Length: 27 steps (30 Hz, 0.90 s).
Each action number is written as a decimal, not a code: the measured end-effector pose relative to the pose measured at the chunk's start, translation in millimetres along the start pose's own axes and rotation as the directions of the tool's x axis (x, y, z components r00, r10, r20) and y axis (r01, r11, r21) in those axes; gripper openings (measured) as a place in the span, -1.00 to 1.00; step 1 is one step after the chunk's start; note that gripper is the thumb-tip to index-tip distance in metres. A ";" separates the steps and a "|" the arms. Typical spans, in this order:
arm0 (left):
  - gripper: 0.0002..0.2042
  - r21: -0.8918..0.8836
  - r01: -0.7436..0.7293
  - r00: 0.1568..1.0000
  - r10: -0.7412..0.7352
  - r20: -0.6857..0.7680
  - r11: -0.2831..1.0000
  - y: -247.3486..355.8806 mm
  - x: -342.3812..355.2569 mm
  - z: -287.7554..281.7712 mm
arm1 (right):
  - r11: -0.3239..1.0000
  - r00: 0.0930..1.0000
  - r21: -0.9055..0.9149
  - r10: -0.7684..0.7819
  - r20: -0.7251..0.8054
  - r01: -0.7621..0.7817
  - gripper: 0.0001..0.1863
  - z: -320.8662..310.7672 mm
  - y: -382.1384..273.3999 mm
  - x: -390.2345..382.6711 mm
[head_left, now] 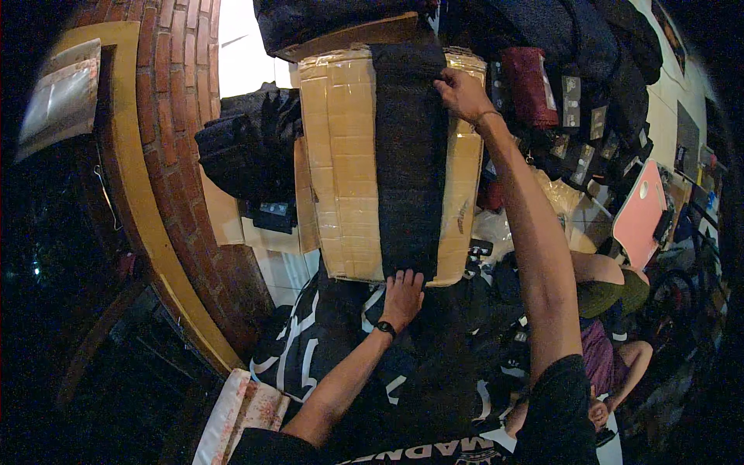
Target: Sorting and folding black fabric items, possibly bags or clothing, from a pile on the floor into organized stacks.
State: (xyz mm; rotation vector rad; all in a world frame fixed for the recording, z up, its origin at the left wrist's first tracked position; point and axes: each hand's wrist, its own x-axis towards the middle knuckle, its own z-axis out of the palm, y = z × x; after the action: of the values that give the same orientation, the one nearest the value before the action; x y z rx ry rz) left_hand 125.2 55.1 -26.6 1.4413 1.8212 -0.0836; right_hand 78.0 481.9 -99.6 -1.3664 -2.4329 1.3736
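A long, narrow folded piece of black cloth (411, 170) lies lengthwise down a cardboard sheet or box top (341, 170) edged with clear tape. It looks like a garment, but its exact kind does not show. My right hand (463, 93) reaches to the far end and pinches the cloth's right edge near the far corner. At the near end, my left hand (403, 297) rests with its fingers laid flat and slightly apart on the cloth's end, by the cardboard's near edge. A dark watch or band is on my left wrist.
Black cloth (252, 143) is heaped left of the cardboard, beside a brick wall (182, 101). Dark garments with tags (571, 101) and a maroon roll (530, 87) lie at right. A pink board (640, 213) stands farther right. Another person (604, 356) sits at lower right.
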 end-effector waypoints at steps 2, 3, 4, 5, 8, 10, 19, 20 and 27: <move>-0.58 0.017 -0.017 1.000 0.017 0.007 1.000 -3.1 4.1 2.2 | 0.996 0.999 -0.086 -0.007 -0.050 0.003 -0.62 2.2 -11.9 -4.8; -0.60 0.024 -0.027 0.999 0.026 0.022 0.999 -4.8 6.8 3.6 | 0.996 0.999 -0.084 -0.006 -0.050 0.002 -0.62 4.8 -15.5 -6.6; -0.62 0.030 -0.037 0.999 0.036 0.036 0.999 -6.9 8.8 7.2 | 0.994 0.989 -0.108 -0.038 -0.140 0.023 -0.64 6.8 -18.4 -8.5; -0.62 0.032 -0.038 0.999 0.036 0.036 0.999 -10.4 11.3 10.6 | 0.990 0.971 -0.133 -0.072 -0.228 0.042 -0.65 8.6 -21.2 -10.0; -0.60 -0.077 -0.053 0.998 0.055 0.026 0.996 -20.1 16.4 13.6 | 0.959 0.951 -0.230 0.095 -0.294 -0.167 -0.64 8.2 -36.5 -20.6; -0.65 -0.058 -0.146 0.989 0.146 -0.002 0.988 -21.7 17.6 11.3 | 0.966 0.954 -0.200 0.107 -0.281 -0.167 -0.63 5.8 -37.5 -24.3; -0.65 0.036 -0.250 0.964 0.245 0.099 0.968 -39.3 -11.8 -7.1 | 0.944 0.956 0.276 0.237 -0.172 -0.184 -0.71 32.6 -33.9 -157.6; -0.73 0.016 -0.241 0.970 0.241 -0.013 0.970 -40.3 -13.8 -5.2 | 0.933 0.950 0.275 0.277 -0.143 -0.230 -0.73 44.8 -27.2 -181.1; -0.76 -0.564 0.366 0.792 -0.566 -0.228 0.740 -49.7 -2.2 -13.1 | 0.847 0.865 0.185 0.472 0.169 -0.498 -0.69 94.6 -9.1 -312.3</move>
State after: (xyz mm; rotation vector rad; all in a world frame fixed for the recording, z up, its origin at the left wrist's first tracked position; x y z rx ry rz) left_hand 76.3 42.5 -36.4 0.6209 2.2911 0.4205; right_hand 224.5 196.9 -37.4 -1.9769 -1.9751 1.8075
